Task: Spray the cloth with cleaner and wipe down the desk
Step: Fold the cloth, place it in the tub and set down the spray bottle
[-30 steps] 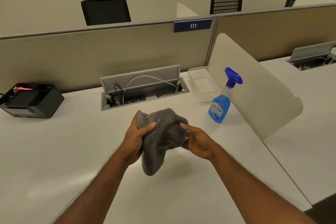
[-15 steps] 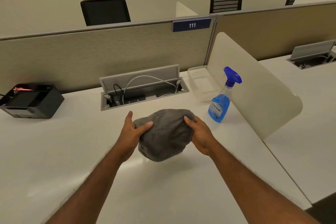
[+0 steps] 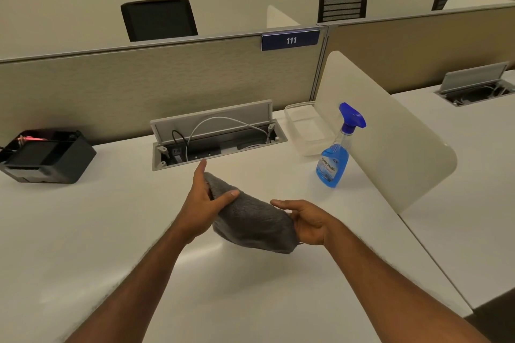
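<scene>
A grey fluffy cloth (image 3: 250,221) hangs in the air just above the white desk (image 3: 97,231), stretched slantwise between both hands. My left hand (image 3: 204,200) pinches its upper left end, thumb on top. My right hand (image 3: 305,221) holds its lower right end from the side. A spray bottle (image 3: 335,159) with blue liquid and a blue trigger head stands upright on the desk to the right, beyond my right hand and apart from it.
An open cable hatch (image 3: 217,136) with wires sits at the desk's back. A clear plastic tray (image 3: 306,128) lies behind the bottle. A white side divider (image 3: 390,131) bounds the right, a black box (image 3: 47,157) stands far left, and a beige partition (image 3: 156,81) runs behind.
The cloth went from a bunched hanging wad to a stretched, slanted shape. My left hand rose toward the hatch while my right hand dropped lower and to the right.
</scene>
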Demonstrator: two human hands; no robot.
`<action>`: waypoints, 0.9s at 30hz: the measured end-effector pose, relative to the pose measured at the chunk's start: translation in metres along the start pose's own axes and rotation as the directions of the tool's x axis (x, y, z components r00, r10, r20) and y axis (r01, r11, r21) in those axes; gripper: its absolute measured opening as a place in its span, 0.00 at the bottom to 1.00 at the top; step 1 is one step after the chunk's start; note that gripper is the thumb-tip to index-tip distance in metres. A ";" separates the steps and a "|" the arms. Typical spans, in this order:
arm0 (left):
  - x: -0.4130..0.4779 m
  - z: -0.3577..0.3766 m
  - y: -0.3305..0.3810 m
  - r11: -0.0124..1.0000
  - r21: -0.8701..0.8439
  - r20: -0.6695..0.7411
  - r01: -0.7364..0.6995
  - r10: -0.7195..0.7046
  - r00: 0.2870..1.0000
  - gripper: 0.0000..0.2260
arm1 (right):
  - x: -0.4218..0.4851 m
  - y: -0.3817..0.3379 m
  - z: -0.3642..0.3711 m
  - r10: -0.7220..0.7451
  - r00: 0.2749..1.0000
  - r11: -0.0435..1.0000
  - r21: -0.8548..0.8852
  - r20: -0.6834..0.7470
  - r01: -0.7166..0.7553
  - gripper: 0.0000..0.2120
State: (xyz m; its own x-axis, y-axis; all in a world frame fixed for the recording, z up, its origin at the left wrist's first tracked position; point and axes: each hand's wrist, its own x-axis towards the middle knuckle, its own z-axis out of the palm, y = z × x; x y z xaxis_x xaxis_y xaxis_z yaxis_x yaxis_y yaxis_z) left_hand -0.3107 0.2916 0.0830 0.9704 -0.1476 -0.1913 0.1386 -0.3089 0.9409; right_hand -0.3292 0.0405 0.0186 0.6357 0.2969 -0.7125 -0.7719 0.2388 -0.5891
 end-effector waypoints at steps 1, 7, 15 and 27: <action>0.001 -0.001 0.002 1.000 0.009 0.024 -0.020 0.020 1.000 0.49 | 0.000 0.002 -0.001 0.004 1.000 1.000 0.030 0.018 -0.005 0.32; 0.004 -0.001 0.014 0.991 -0.032 0.186 -0.128 0.132 0.974 0.40 | 0.000 0.014 0.005 -0.054 0.979 0.996 0.077 0.196 0.040 0.28; 0.018 -0.009 0.015 0.992 0.071 0.067 -0.102 0.097 0.993 0.42 | -0.007 -0.013 0.003 -0.371 0.926 0.915 0.143 -0.066 0.376 0.20; 0.050 0.001 0.024 0.974 0.207 0.033 -0.096 0.091 0.995 0.23 | -0.023 -0.069 -0.018 -0.710 0.690 0.649 -0.509 -0.140 0.565 0.20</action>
State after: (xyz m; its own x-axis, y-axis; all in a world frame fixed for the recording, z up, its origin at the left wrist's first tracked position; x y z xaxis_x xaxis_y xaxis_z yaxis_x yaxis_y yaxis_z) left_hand -0.2591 0.2758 0.0962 0.9718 -0.2064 -0.1142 0.0008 -0.4812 0.8766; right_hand -0.2903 0.0011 0.0685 0.9875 -0.0940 -0.1266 -0.1396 -0.1476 -0.9792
